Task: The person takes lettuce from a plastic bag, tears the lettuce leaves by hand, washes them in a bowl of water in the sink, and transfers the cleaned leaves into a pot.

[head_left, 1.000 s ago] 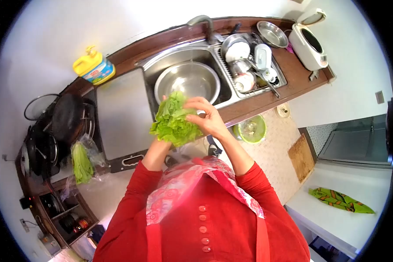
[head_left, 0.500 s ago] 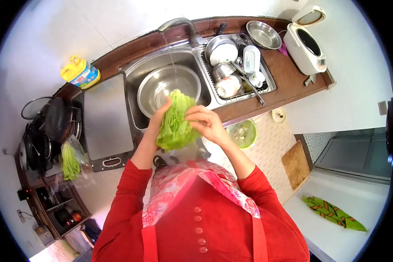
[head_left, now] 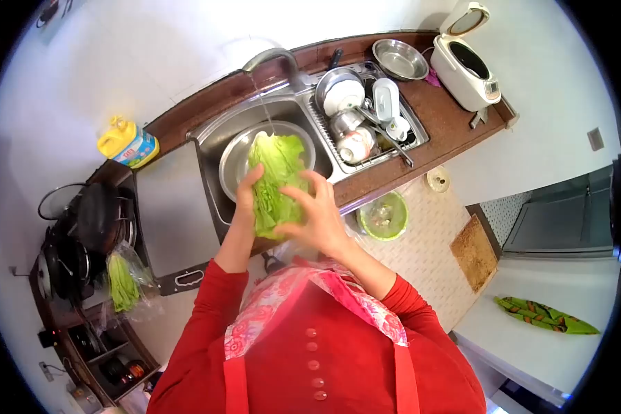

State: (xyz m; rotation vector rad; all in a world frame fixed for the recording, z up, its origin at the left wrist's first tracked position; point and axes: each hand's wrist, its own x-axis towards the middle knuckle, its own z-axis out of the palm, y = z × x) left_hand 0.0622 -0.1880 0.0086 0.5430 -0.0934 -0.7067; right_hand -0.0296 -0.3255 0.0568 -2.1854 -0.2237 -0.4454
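Lettuce (head_left: 276, 155) | left hand (head_left: 245, 193) gripping its side | right hand (head_left: 322, 219) over it, fingers (head_left: 301, 199) spread

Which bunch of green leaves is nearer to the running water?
The held bunch, between left hand and right hand, near the stream; the other bunch lies far left, with clear plastic.

The right hand (head_left: 322, 219) is blurred; lettuce (head_left: 276, 165) hides part of the basin (head_left: 237, 153).
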